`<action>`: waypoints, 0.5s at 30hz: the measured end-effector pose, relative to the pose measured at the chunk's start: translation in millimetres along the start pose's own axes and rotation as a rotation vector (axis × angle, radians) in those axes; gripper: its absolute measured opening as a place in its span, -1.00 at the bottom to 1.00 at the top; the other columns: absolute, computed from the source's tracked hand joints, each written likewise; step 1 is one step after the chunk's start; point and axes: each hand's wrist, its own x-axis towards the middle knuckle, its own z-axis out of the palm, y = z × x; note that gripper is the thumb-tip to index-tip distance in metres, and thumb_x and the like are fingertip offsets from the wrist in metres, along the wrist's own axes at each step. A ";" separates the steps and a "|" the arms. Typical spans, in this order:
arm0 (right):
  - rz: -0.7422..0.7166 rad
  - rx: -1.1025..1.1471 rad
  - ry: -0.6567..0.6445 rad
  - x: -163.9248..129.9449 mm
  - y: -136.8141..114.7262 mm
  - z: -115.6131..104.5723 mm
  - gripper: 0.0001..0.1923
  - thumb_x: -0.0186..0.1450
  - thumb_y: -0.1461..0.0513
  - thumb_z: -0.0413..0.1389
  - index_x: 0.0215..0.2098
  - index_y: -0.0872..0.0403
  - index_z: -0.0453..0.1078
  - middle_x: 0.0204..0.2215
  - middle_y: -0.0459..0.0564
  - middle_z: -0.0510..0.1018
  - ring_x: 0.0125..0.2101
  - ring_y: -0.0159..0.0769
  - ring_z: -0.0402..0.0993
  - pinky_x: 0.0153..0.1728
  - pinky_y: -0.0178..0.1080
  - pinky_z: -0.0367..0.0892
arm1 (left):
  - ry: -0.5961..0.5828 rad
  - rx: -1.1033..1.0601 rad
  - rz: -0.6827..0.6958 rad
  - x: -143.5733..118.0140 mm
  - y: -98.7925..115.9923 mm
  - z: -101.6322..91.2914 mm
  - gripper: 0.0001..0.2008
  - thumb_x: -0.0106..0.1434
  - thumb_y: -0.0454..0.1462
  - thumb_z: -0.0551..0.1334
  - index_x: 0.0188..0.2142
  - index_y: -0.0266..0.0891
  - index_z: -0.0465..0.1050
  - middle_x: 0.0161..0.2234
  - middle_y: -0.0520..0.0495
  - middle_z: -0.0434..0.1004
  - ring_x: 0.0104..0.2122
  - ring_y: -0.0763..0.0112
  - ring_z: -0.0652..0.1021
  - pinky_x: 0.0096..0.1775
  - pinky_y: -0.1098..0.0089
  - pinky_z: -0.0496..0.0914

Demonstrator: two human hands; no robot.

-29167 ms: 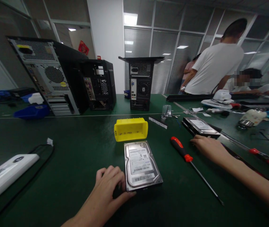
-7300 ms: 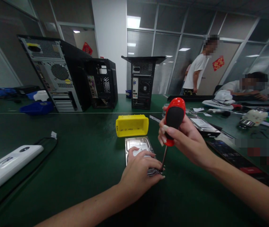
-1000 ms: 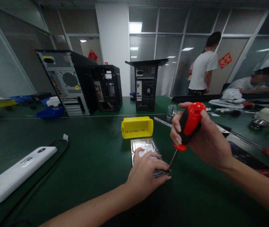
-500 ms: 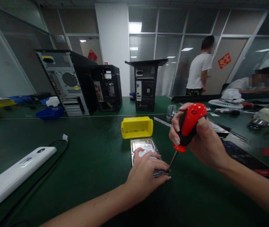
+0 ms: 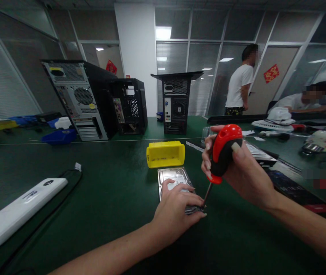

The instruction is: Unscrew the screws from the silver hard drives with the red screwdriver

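A silver hard drive [image 5: 176,176] lies on the green table, partly covered by my left hand [image 5: 177,200]. The fingers of that hand curl over the drive's top and near edge, gripping it. My right hand [image 5: 237,164] is wrapped round the red and black handle of a screwdriver [image 5: 222,154]. The tool is tilted, its shaft running down to the drive's near right corner beside my left fingertips. Exactly what the tip touches is too small to make out. Just behind the drive sits a yellow bin [image 5: 165,154], its open side facing me.
Computer cases [image 5: 94,99] stand along the back. A white power strip [image 5: 22,212] with a black cable lies at left, near a blue bin [image 5: 59,136]. Another drive [image 5: 259,152] and a dark flat panel [image 5: 297,191] lie at right. Other people [image 5: 240,84] are beyond the table.
The screwdriver handle has turned in my right hand and shifted slightly left, with the tip still at the drive's corner. My left hand holds the same position.
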 end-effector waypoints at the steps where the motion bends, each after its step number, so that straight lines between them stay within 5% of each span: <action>1: -0.008 -0.021 0.000 0.5 1.0 -1.1 -0.72 0.29 0.10 0.04 -0.02 -0.19 0.27 -0.20 -0.08 0.26 -0.40 -0.37 0.32 -0.53 -0.30 0.33 | 0.003 0.004 0.002 0.0 -0.2 0.1 -0.86 0.15 -0.22 0.34 -0.25 0.02 0.50 -0.18 0.25 0.61 -0.02 0.21 0.44 0.05 -0.05 -0.09; 15: -0.038 -0.117 -0.010 -0.1 -0.1 1.2 -0.70 0.31 0.15 0.05 0.00 -0.12 0.17 -0.38 -0.14 0.34 -0.52 -0.45 0.33 -0.54 -0.33 0.26 | 0.006 0.001 -0.002 0.9 -0.7 0.7 -0.86 0.16 -0.21 0.33 -0.25 0.03 0.51 -0.18 0.23 0.61 -0.02 0.19 0.44 0.05 -0.04 -0.08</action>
